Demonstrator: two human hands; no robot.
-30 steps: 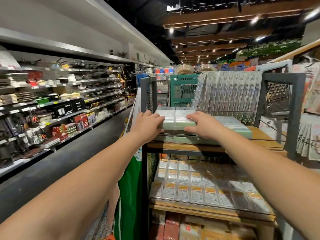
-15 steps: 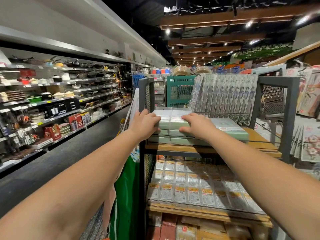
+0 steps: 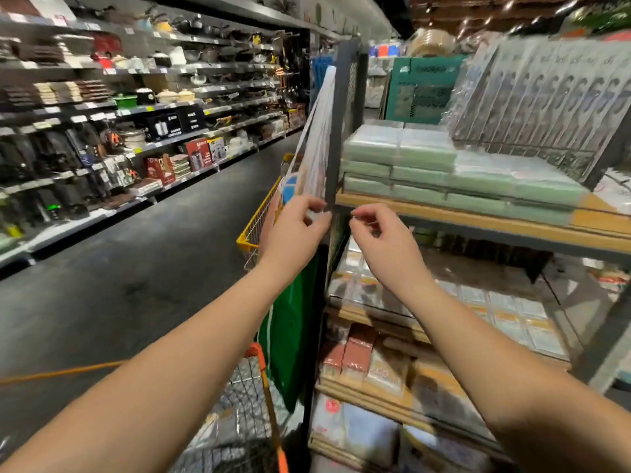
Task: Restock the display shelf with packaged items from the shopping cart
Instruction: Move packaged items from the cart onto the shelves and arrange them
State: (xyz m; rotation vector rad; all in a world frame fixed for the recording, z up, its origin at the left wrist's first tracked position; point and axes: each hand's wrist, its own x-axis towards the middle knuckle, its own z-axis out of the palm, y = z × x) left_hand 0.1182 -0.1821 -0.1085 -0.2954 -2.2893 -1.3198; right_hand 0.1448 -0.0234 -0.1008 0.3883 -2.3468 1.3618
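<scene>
Here both my hands sit at the front corner post of the display shelf [image 3: 454, 218]. My left hand [image 3: 295, 230] pinches the lower edge of a hanging clear package [image 3: 316, 145]; my right hand [image 3: 382, 242] has its fingers curled, its grip holding nothing I can make out. Green packs [image 3: 426, 165] lie stacked on the top board, and the shopping cart [image 3: 252, 397] stands below left.

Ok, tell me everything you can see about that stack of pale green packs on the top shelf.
The pale green packs are flat, rectangular and wrapped in glossy clear film. They lie in roughly three layers, side by side, on the wooden top shelf, against the grey corner post. Neither hand touches them. Labels are too blurred to read.
</scene>
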